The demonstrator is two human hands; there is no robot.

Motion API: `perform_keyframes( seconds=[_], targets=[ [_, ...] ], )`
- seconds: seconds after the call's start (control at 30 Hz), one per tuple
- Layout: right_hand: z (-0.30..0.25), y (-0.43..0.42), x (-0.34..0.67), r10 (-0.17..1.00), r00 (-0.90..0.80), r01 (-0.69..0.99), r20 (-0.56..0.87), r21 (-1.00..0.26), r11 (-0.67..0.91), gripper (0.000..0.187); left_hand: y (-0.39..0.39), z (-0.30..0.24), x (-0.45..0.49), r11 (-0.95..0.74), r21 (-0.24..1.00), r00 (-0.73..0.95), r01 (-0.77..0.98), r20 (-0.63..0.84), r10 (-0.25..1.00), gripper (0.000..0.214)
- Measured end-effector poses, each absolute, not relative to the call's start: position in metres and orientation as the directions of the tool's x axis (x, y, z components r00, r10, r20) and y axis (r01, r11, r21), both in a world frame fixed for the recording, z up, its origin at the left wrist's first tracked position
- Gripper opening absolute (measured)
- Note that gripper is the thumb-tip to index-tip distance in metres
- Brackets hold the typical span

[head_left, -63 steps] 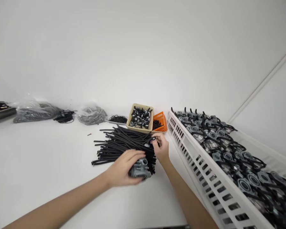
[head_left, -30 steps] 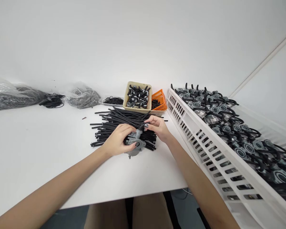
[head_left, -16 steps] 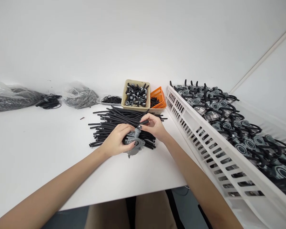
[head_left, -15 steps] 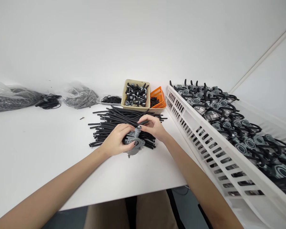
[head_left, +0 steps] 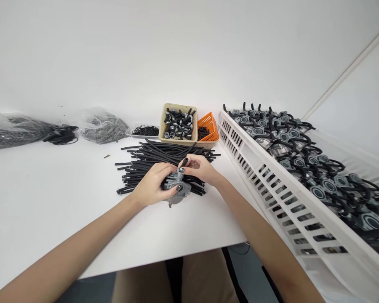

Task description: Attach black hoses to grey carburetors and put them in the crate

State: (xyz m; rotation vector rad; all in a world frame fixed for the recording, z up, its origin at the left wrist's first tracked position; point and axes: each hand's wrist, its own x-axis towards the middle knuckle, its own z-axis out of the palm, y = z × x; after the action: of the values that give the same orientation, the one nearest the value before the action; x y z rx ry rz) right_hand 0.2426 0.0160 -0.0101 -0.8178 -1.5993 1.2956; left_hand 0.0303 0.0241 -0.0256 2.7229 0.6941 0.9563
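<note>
My left hand [head_left: 153,184] is wrapped round a grey metal carburetor [head_left: 183,187] just above the white table, its thumb across the round bore. At the carburetor's upper end, my right hand [head_left: 200,169] pinches a short black rubber-sleeved cap [head_left: 185,162] between thumb and fingers. The sleeve points up and the cap's lower part is mostly hidden by the fingertips. Behind and under both hands lies a loose pile of black rubber hoses [head_left: 142,156], several with small clips at their ends.
A beige tray [head_left: 162,136] holds similar black-sleeved caps. Beside it are an orange basket [head_left: 214,135] of small black parts and a shallow tray [head_left: 132,135] of black rings. Plastic bags [head_left: 104,126] lie left. A white slotted crate [head_left: 271,185] of carburetors stands close to my right forearm.
The black-sleeved cap has tilted from pointing right to upright over the carburetor's upper end. My right fingers have turned with it; my left hand keeps its hold.
</note>
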Motion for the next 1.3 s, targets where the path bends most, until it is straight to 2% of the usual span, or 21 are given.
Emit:
perform_keyframes(
  seconds=[0.13,0.33,0.5,0.63,0.77,0.9,1.03,1.3],
  targets=[
    [-0.01,0.015,0.241,0.9,-0.366,-0.049,0.236,-0.971,0.234,0.039,0.024,-0.026,0.03,-0.874,0.315,0.686,0.371,0.541,0.486,0.032],
    [-0.011,0.016,0.238,0.882,-0.421,0.01,0.213,-0.971,0.239,0.041,0.024,-0.027,0.03,-0.871,0.31,0.675,0.381,0.551,0.491,0.034],
    [-0.01,0.017,0.245,0.872,-0.452,-0.007,0.19,-0.978,0.209,0.04,0.024,-0.026,0.03,-0.875,0.312,0.684,0.37,0.546,0.484,0.031],
    [-0.009,0.019,0.259,0.829,-0.542,-0.074,0.138,-0.99,0.116,0.031,0.023,-0.025,0.03,-0.873,0.329,0.689,0.36,0.538,0.486,0.031],
    [-0.011,0.019,0.261,0.831,-0.55,-0.109,0.082,-0.994,0.026,0.035,0.023,-0.024,0.03,-0.873,0.331,0.686,0.359,0.54,0.487,0.031],
    [-0.011,0.017,0.249,0.833,-0.534,-0.07,0.141,-0.99,0.122,0.044,0.024,-0.026,0.03,-0.873,0.319,0.679,0.369,0.548,0.488,0.031],
    [-0.01,0.015,0.244,0.826,-0.538,-0.037,0.166,-0.984,0.173,0.043,0.026,-0.03,0.029,-0.874,0.313,0.675,0.372,0.555,0.486,0.034],
    [-0.007,0.017,0.262,0.736,-0.667,-0.171,0.117,-0.985,0.002,0.038,0.021,-0.023,0.033,-0.862,0.364,0.698,0.353,0.512,0.501,0.028]
  ],
)
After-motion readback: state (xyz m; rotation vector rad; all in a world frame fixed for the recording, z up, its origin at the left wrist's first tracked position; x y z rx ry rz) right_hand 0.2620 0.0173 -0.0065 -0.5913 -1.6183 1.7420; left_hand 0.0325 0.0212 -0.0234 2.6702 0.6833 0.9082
